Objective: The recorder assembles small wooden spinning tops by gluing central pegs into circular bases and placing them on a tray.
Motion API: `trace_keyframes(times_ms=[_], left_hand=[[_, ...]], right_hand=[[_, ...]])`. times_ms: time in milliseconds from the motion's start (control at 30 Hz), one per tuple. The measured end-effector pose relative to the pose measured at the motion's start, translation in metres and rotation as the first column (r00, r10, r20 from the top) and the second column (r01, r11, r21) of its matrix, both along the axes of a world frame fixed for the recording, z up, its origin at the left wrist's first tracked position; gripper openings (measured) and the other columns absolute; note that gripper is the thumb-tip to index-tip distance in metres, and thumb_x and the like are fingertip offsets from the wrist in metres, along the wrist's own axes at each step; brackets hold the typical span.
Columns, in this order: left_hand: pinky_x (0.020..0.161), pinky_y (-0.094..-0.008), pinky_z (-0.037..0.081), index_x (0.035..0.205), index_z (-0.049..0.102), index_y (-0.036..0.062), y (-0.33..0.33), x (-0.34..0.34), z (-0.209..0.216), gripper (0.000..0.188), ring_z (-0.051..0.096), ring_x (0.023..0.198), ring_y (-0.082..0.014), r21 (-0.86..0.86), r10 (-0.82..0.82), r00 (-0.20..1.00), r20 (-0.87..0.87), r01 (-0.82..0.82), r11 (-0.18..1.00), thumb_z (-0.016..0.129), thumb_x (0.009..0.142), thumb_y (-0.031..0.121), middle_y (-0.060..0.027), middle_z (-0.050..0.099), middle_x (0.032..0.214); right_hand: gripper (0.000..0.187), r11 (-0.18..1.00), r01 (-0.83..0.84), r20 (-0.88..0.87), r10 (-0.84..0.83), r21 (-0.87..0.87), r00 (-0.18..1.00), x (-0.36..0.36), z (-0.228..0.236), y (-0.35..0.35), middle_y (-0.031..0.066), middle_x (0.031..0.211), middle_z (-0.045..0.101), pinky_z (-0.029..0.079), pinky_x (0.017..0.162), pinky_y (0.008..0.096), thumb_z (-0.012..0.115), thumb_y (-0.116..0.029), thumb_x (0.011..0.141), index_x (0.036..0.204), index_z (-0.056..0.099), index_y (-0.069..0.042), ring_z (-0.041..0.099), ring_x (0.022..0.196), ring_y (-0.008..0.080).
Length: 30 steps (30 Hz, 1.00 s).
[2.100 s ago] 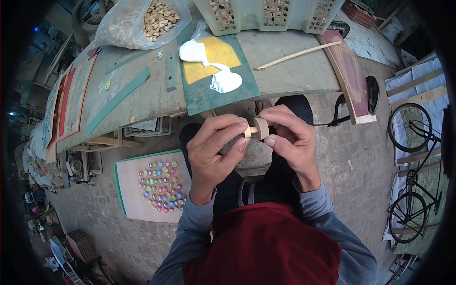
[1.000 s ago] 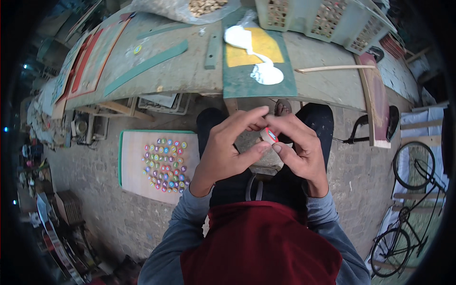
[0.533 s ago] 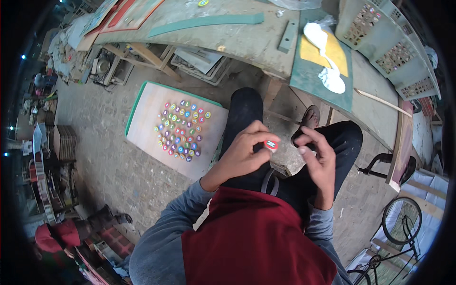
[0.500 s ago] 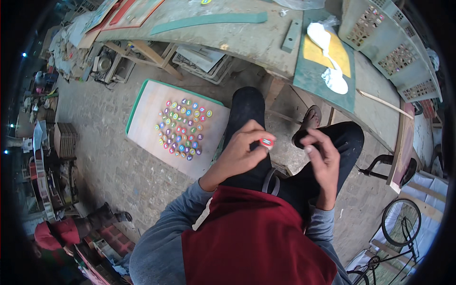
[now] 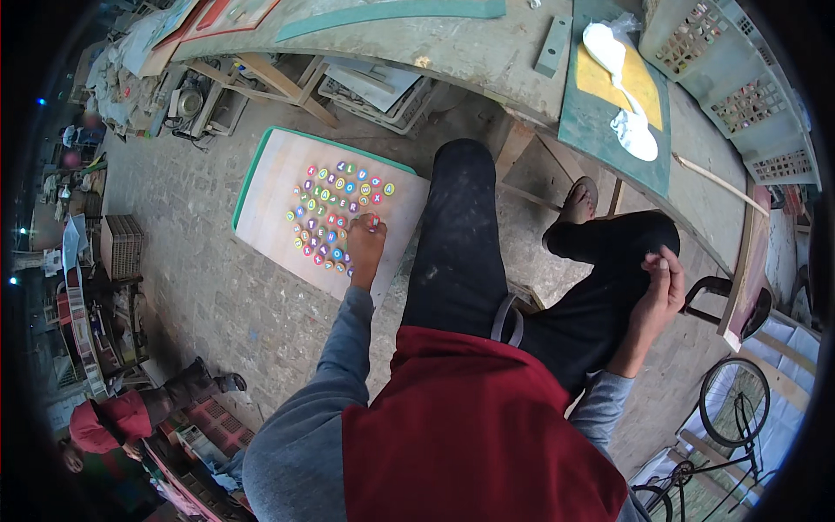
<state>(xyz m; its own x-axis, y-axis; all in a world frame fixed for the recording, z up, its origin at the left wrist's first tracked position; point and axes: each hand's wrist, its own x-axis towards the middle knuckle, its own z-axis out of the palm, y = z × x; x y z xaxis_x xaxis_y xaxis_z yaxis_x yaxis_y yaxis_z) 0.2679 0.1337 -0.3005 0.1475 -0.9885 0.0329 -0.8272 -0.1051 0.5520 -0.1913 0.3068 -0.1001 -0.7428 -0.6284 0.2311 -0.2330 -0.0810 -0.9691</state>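
My left hand [image 5: 367,250] reaches over a pale board [image 5: 270,187] with a green edge, to the left of my knees. Its fingers pinch a small red disc [image 5: 371,220] bearing a letter, at the right side of a cluster of similar colourful round letter discs [image 5: 335,202]. Part of the cluster is hidden behind that hand. Out to the right, above my bent leg, my right hand [image 5: 658,300] has its fingertips pressed together. Whatever they hold, if anything, is too small to name.
A workbench [image 5: 470,56] curves across the far side. On it lie a green mat [image 5: 587,130] with a yellow sheet and a white smear, a thin stick [image 5: 718,184] and a grey plastic crate [image 5: 739,87]. A person in red [image 5: 109,422] is at lower left; a bicycle [image 5: 735,404] stands at right.
My left hand has carried the red disc from above my lap leftward to the board. My right hand has moved right, away from the left, and its fingers have closed together.
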Motion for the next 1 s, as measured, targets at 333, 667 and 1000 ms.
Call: trace_keyframes(times_ms=[333, 667, 1000], left_hand=[[0.084, -0.0478, 0.05, 0.101, 0.069, 0.0055, -0.013, -0.018, -0.025, 0.031, 0.062, 0.098, -0.0351, -0.084, 0.027, 0.944, 0.328, 0.001, 0.996, 0.073, 0.077, 0.024, -0.0158, 0.065, 0.102], [0.085, -0.05, 0.049, 0.104, 0.067, 0.0046, -0.029, -0.018, -0.039, 0.035, 0.063, 0.103, -0.0306, 0.014, -0.014, 0.901, 0.434, 0.009, 1.0, 0.072, 0.08, 0.031, -0.0123, 0.064, 0.107], [0.084, -0.0472, 0.052, 0.103, 0.069, 0.0026, -0.023, -0.019, -0.027, 0.04, 0.066, 0.098, -0.0363, 0.02, 0.015, 0.934, 0.356, -0.023, 1.0, 0.073, 0.081, 0.035, -0.0168, 0.069, 0.105]], right_hand=[[0.021, 0.998, 0.014, -0.15, -0.004, 0.063, 0.989, 0.01, 0.005, -0.008, 0.0087, 0.091, 0.069, 0.051, 0.082, 0.0276, 0.059, -0.01, 0.099, 0.113, 0.068, 0.002, 0.063, 0.084, 0.0132], [0.022, 0.996, 0.021, -0.137, -0.009, 0.087, 0.991, 0.013, 0.005, -0.008, 0.0088, 0.092, 0.069, 0.051, 0.082, 0.0271, 0.06, -0.012, 0.099, 0.112, 0.068, 0.003, 0.063, 0.086, 0.0137], [0.021, 0.995, 0.021, -0.104, -0.011, 0.095, 0.995, 0.015, 0.007, -0.006, 0.0087, 0.091, 0.069, 0.051, 0.081, 0.0267, 0.06, -0.01, 0.098, 0.112, 0.067, 0.003, 0.063, 0.086, 0.0135]])
